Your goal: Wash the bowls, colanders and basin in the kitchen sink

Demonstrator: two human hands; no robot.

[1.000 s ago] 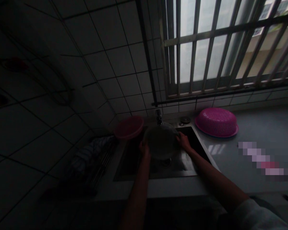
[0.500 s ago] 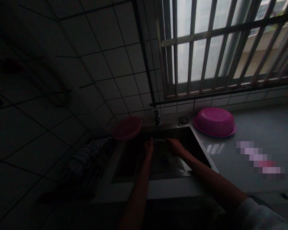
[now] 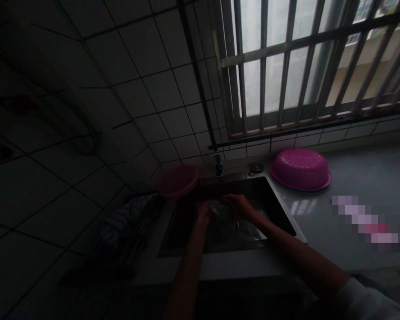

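Note:
Both my hands are down inside a metal sink, in dim light. Between them is a clear, round, bowl-like thing; its exact kind is too dark to tell. My left hand is closed on its left side, with the fingers partly hidden. My right hand grips the far right part of its rim, fingers bent over it. Bright reflections show on the sink bottom beneath my right wrist. Behind the sink, beyond my hands, stands the tap.
A pink basin leans at the sink's back left corner. An upturned pink basket sits on the counter at right. A drain strainer lies behind the sink. A striped cloth is at left. Window bars rise behind.
The clear bowl-like thing has turned and tilted between my hands. My right hand has moved slightly left along its rim, and my left hand has shifted slightly left and down.

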